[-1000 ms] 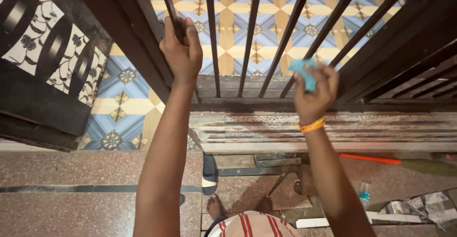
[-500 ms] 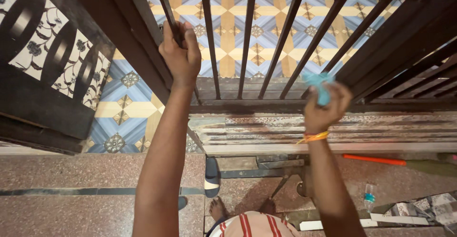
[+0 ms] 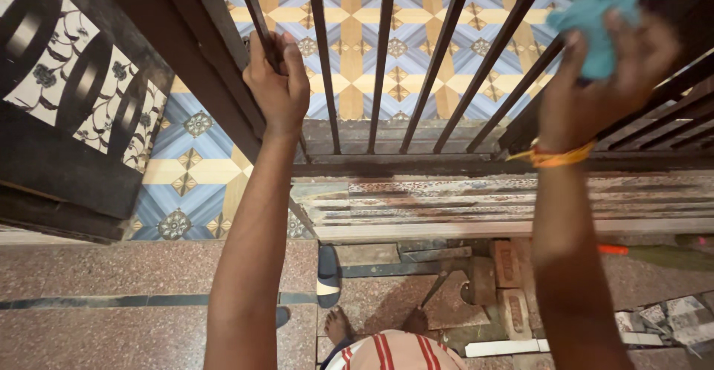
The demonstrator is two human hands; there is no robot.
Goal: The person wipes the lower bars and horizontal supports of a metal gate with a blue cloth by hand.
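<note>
A dark metal grille gate [image 3: 383,58] with upright bars stands in front of me. My left hand [image 3: 277,87] grips one bar at the gate's left side. My right hand [image 3: 599,80], with an orange thread band at the wrist, holds a blue cloth [image 3: 591,24] against a bar at the upper right of the gate. Blue and yellow patterned floor tiles [image 3: 357,35] show through the bars.
A dark door panel with floral tiles [image 3: 74,95] stands open at left. Below the gate runs a worn stone threshold [image 3: 483,203]. On the speckled floor lie a slipper [image 3: 327,273], bricks [image 3: 509,266], an orange-handled stick [image 3: 613,250] and scraps. My bare foot [image 3: 338,325] shows at the bottom.
My right hand has risen with the blue cloth from the lower part of the bars to the upper right. My left hand stays on its bar.
</note>
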